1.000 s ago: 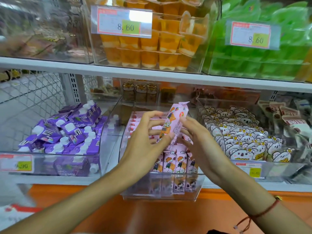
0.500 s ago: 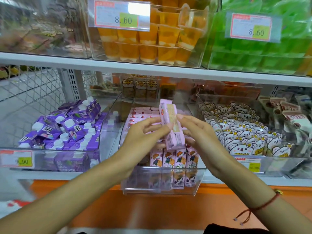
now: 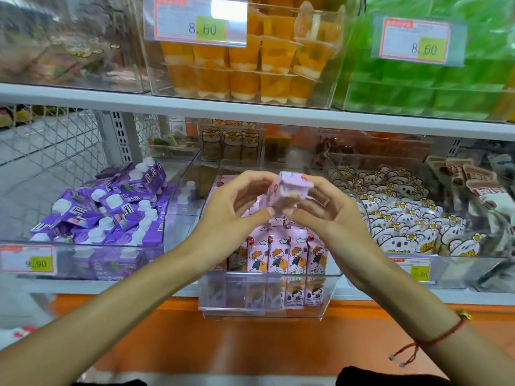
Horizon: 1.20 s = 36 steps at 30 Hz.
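Shop shelving (image 3: 250,114) from edge to edge, two white boards loaded with see-through bins. Dead centre, raised between both hands: one small pink carton (image 3: 289,188), tipped end-on toward the camera, smeared by blur, print unreadable. Pinched from 9 o'clock by the left hand (image 3: 237,210), thumb under the lower corner, fingers curled over the top. Pinched from 3 o'clock by the right hand (image 3: 331,218), thumb beneath, fingertips on the upper edge. Hands close together, joined only through the carton, lower part of it hidden behind the two thumbs. Straight down at 6 o'clock, a clear bin (image 3: 267,305) jutting past the shelf lip, packed with upright matching cartons (image 3: 281,257) (a cartoon child on every face), rear rows covered by the hands. Out at 9 o'clock, purple pouches (image 3: 111,207) with white caps, heaped loosely behind a 9.90 tag (image 3: 28,263). Out at 3 o'clock, koala-faced packets (image 3: 404,218); beyond them brown-and-white wrappers cut off by the frame edge. Up at 12 o'clock, orange jelly cups (image 3: 250,68) half masked by an 8.60 tag (image 3: 200,22). Toward 1 o'clock, green packs (image 3: 446,84) too blurred to tell apart. Near 5 o'clock, a red string bracelet (image 3: 434,339) on the right wrist.
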### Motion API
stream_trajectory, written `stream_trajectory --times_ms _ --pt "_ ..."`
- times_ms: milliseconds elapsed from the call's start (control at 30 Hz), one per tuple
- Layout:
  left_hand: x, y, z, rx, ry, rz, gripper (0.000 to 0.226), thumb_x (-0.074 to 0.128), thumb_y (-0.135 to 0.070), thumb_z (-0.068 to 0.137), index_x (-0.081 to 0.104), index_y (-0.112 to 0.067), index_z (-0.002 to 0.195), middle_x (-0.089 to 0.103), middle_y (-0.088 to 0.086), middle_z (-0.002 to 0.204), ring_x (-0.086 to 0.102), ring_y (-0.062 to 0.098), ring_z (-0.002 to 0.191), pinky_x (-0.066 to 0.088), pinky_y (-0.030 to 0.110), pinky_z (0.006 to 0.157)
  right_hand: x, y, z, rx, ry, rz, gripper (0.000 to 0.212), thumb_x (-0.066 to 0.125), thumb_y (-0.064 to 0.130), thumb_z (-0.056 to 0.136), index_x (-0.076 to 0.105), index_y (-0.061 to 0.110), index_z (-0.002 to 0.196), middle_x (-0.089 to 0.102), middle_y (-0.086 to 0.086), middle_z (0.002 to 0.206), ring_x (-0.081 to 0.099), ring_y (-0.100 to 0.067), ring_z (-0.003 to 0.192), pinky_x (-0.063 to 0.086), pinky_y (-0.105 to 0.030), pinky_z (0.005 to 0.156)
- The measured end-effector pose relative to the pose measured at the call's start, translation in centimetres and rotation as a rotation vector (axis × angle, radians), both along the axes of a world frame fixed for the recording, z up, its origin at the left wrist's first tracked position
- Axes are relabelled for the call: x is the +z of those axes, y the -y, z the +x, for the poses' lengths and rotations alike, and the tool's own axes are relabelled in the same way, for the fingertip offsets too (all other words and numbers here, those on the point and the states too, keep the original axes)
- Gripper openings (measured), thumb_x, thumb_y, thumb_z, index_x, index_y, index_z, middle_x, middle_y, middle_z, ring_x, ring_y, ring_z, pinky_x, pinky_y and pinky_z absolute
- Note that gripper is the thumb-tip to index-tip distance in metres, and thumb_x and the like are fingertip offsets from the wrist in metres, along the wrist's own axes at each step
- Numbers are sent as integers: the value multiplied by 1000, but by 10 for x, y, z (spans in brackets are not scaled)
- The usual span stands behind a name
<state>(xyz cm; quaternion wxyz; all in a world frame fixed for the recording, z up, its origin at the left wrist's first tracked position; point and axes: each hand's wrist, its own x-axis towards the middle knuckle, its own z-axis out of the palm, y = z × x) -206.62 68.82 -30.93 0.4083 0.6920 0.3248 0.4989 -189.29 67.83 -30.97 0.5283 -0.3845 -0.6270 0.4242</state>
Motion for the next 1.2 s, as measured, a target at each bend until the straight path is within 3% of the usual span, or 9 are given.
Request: stream_trajectory --times_ms 133,400,567,633,733,833,933,1067,1200 --pt "-1 -1 -1 -43 50 16 41 63 12 82 58 -18 110 66 -3 114 61 6 113 43 18 101 2 5 -2 -54 84 158 35 77 6 74 68 28 99 70 8 104 63 -9 104 47 -27 99" --pt "-6 -7 1 -204 210 -237 46 56 7 89 51 -14 130 68 0 120 62 15 115 49 25 98 4 6 -2 -120 158 226 42 74 37 69 67 38 111 68 9 103 62 -7 97 48 -26 95" --pt "-3 -5 3 -160 382 -328 42 64 -16 84 54 -13 125 71 3 115 67 15 108 55 23 85 -2 4 -2 -91 158 198 62 73 30 75 46 36 130 63 18 108 58 -2 107 46 -15 89" --pt "-1 -3 4 -112 445 -350 45 69 -23 78 55 -11 120 73 2 110 68 14 104 56 21 77 -2 4 -5 -105 138 211 53 73 21 79 48 31 125 63 16 108 60 -1 104 47 -12 85" --pt "-1 -2 3 12 414 -320 63 75 -28 70 51 -15 126 68 -2 118 65 12 111 56 24 82 0 4 -5 -137 86 226 29 70 17 83 59 23 110 68 9 104 65 -4 97 50 -16 80" --pt "1 -4 -2 177 346 -223 78 77 -36 64 41 -36 133 53 -16 132 59 11 118 49 33 97 -1 1 -1 -157 38 140 38 68 33 79 59 22 115 68 -2 110 66 -12 99 54 -25 86" --pt "3 -1 -3 157 142 -50 61 75 -32 73 48 -38 127 58 -20 126 57 5 118 48 27 97 -2 -5 3 -221 -77 9 49 67 39 77 53 20 120 70 -7 105 69 -16 88 55 -32 84" --pt "1 5 2 109 37 90 52 72 -2 81 55 -29 122 61 -11 120 58 0 108 50 11 81 -1 -9 8 -245 -237 -27 44 62 31 88 52 6 122 71 2 82 64 -9 71 52 -18 66" --pt "4 1 -3 248 14 173 40 71 -3 82 61 -30 109 66 -17 103 62 2 100 48 14 86 1 -8 9 -279 -117 9 54 61 45 80 50 12 122 72 4 88 67 -8 82 55 -23 75"
